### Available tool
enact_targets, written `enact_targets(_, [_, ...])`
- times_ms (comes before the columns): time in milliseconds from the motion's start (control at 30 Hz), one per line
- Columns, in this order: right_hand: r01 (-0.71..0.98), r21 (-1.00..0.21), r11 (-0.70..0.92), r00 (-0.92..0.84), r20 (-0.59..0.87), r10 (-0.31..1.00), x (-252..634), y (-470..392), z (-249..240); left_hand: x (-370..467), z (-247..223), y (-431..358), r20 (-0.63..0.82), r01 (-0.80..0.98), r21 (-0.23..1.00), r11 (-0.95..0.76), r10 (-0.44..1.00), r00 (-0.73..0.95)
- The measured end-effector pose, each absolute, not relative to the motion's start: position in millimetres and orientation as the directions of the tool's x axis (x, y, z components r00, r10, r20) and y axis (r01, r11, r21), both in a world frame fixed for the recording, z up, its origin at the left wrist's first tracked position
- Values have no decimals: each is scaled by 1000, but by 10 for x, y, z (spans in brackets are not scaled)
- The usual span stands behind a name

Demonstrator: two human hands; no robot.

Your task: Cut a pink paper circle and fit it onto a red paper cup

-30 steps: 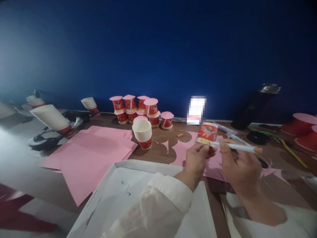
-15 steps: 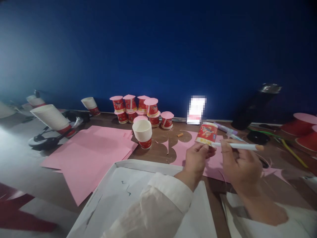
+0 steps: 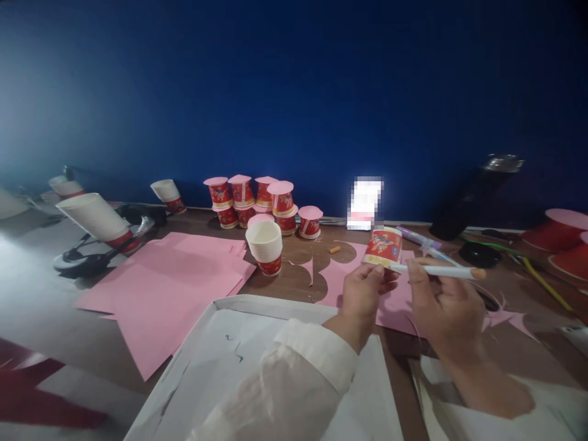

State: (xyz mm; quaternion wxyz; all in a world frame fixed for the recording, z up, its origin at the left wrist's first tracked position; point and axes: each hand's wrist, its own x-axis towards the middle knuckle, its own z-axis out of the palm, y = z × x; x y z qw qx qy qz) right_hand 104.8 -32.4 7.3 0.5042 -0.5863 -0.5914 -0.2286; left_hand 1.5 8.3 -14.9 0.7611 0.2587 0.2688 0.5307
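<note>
Your left hand pinches a small red paper cup by its lower rim, holding it tilted above the cut pink sheet on the wooden table. Your right hand is closed around a white pen with an orange end; the pen lies almost level and its tip meets the cup's rim on the right side.

Just below your hands sits a white tray, with your left sleeve crossing over it. To the left of the tray lies a spread of whole pink paper sheets. A stack of white-lined paper cups stands upright at the far edge of those sheets. Behind it, near the blue wall, is a cluster of red cups topped with pink paper discs, some stacked 2 high. A small orange pen cap lies on the bare wood between that cluster and the cup you hold. A dark cylindrical bottle leans at the far right, and another stack of cups lies on its side at the far left.
</note>
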Motion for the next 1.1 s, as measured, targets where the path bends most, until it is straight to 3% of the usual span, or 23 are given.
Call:
enact_targets(367, [930,-324,175,221,871,440,1074,-310,45,-6,-128,73,-153,-647,690,325,939,308])
enact_targets(733, [908,-354,224,203,840,503,1068,-318,58,7,-140,81,-145,-644,698,314,942,302])
enact_targets(1100, [887,-452,93,351,791,501,1069,-311,64,1,-110,83,-157,-643,692,329,937,312])
